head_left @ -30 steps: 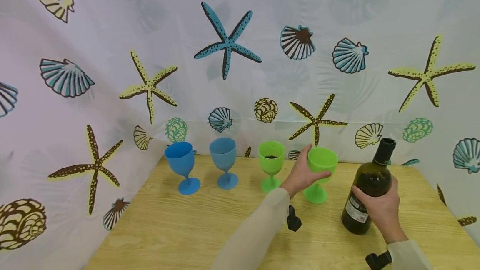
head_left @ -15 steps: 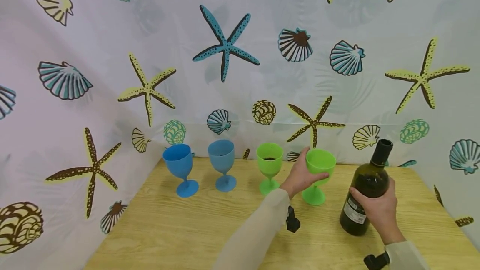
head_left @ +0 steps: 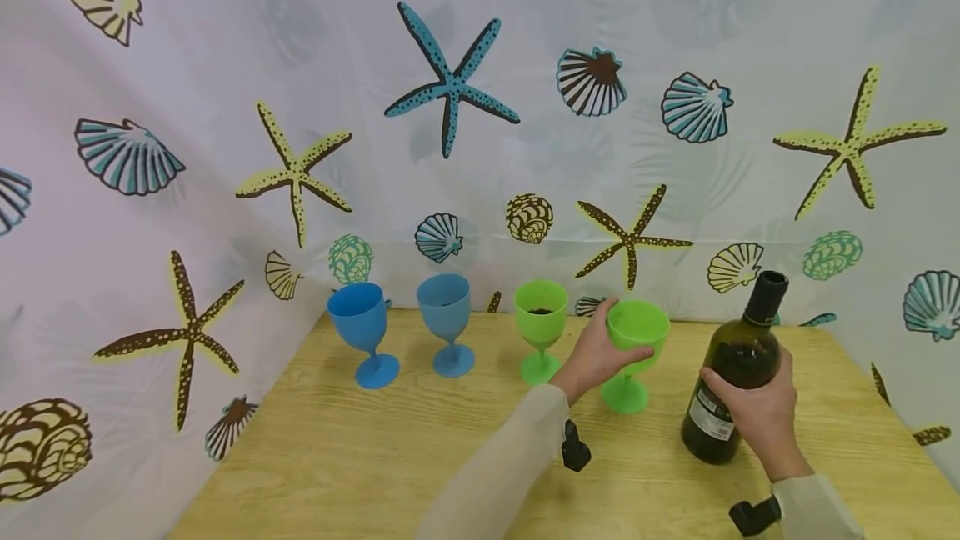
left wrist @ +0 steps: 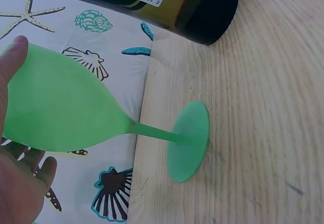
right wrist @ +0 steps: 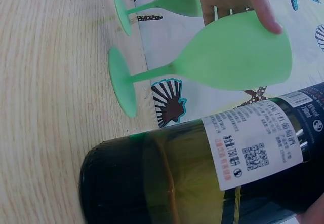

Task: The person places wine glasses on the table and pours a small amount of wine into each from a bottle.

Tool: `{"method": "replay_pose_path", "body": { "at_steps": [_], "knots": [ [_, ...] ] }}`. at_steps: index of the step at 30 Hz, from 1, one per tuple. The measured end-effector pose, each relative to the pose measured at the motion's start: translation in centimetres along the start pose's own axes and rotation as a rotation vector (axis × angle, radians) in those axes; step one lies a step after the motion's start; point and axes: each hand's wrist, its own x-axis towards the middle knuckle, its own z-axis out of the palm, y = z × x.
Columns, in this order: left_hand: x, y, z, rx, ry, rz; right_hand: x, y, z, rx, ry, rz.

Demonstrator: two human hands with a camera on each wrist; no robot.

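My left hand (head_left: 596,354) grips the bowl of a lime-green goblet (head_left: 637,325), thumb on the near side, fingers reaching behind. No dark liquid shows inside it. In the left wrist view, the goblet's foot (left wrist: 188,142) is at the tabletop; whether it touches cannot be made out. To its right, my right hand (head_left: 761,411) grips a dark green wine bottle (head_left: 738,354) round its body. The bottle is roughly upright with its neck uncapped, a white label (right wrist: 253,145) on its side and liquid inside. Bottle and goblet stand apart.
A second green goblet (head_left: 542,323) with dark liquid stands left of my left hand. Farther left are a light blue goblet (head_left: 444,307) and a deeper blue goblet (head_left: 360,319). A shell-and-starfish patterned curtain (head_left: 510,148) hangs behind the wooden table (head_left: 337,457).
My left hand has drawn the held green goblet slightly toward me and to the left. The bottle and the other goblets hold their places.
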Motion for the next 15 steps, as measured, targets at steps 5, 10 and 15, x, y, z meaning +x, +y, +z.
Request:
{"method": "replay_pose_path", "body": {
  "at_steps": [5,10,15],
  "knots": [
    [-0.9,-0.1,-0.5,0.004,-0.001,0.005,0.1,0.1,0.0,-0.008,-0.003,0.005],
    [-1.9,-0.3,-1.3,-0.006,-0.013,0.002,0.1,0.1,0.0,-0.01,-0.007,0.017],
    [-2.7,-0.6,-1.9,-0.007,-0.018,-0.004,0.1,0.0,0.0,-0.001,-0.012,0.022]
  ]
}}
